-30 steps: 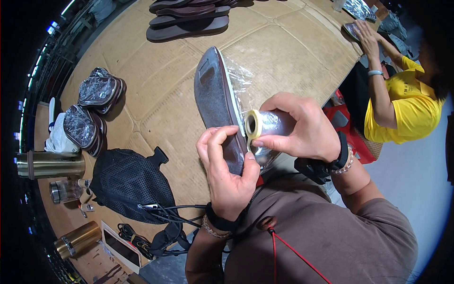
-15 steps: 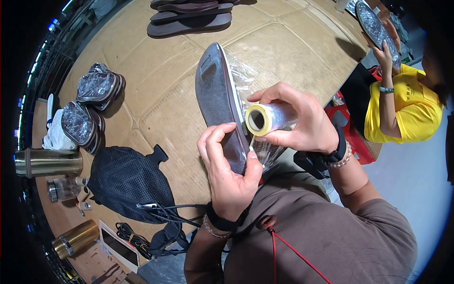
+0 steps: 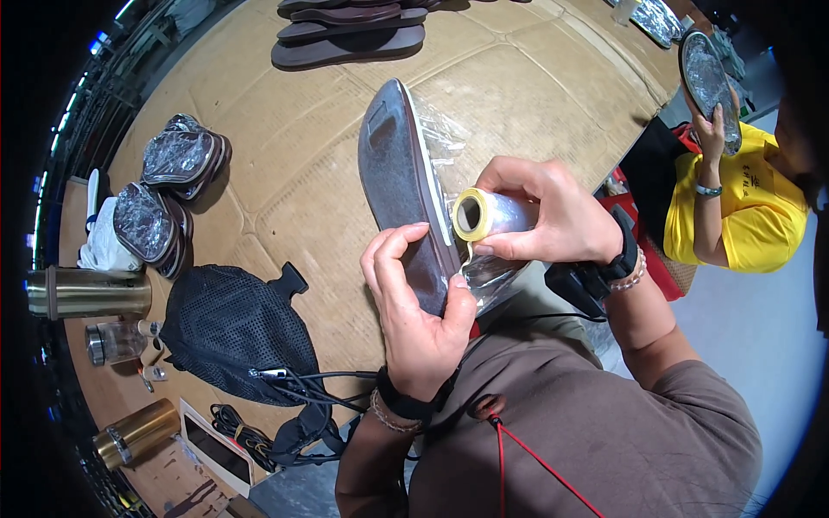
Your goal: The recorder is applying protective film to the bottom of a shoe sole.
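A dark brown shoe sole [image 3: 393,173] with a pale edge stands tilted on its side before me. My left hand [image 3: 420,298] grips its near end, fingers on the dark face and thumb at the edge. In my right hand [image 3: 557,211] is a roll of clear plastic film [image 3: 494,216] with a yellow-rimmed core, held close to the sole's right side. A stretch of clear film [image 3: 442,138] runs along that pale edge, and a thin twisted strand of it passes between the roll and my left thumb.
Film-wrapped soles [image 3: 177,160] lie at the left, and bare dark soles [image 3: 350,47] are stacked at the back. Nearer are a black mesh bag [image 3: 242,332], a metal flask [image 3: 91,293], a glass bottle [image 3: 117,343] and a phone [image 3: 216,449]. At right, a person in yellow [image 3: 734,203] holds a wrapped sole.
My right hand has shifted slightly right with the film roll, and the strand near my left thumb shows more. The other person's wrapped sole has moved right and down.
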{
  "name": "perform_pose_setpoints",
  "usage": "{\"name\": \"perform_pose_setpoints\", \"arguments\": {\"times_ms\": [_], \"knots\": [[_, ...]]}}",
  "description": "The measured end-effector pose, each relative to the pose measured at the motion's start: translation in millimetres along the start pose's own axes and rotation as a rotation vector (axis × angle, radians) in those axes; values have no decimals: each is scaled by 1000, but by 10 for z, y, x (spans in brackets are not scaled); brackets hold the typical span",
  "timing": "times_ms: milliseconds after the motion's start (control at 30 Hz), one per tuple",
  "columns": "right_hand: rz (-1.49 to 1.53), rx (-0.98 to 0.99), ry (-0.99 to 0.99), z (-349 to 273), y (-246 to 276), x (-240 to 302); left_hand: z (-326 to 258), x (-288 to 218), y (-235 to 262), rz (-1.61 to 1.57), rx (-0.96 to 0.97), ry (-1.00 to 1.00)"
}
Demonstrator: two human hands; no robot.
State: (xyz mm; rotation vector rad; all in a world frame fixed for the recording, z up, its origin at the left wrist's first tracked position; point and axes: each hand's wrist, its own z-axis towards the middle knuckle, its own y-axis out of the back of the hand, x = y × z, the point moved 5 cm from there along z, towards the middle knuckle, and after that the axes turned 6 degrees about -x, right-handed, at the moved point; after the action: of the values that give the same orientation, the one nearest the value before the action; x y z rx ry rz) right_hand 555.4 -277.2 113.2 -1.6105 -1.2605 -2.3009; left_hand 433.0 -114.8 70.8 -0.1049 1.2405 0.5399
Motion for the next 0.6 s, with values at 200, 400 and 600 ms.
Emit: {"name": "perform_pose_setpoints", "arguments": {"times_ms": [200, 400, 600], "knots": [[-4, 30, -54, -23, -28, -28, -1, 10, 10, 2, 5, 7], [374, -39, 100, -3, -69, -69, -27, 23, -6, -108, -12, 130], [520, 40, 117, 77, -160, -47, -37, 52, -12, -221, -50, 208]]}}
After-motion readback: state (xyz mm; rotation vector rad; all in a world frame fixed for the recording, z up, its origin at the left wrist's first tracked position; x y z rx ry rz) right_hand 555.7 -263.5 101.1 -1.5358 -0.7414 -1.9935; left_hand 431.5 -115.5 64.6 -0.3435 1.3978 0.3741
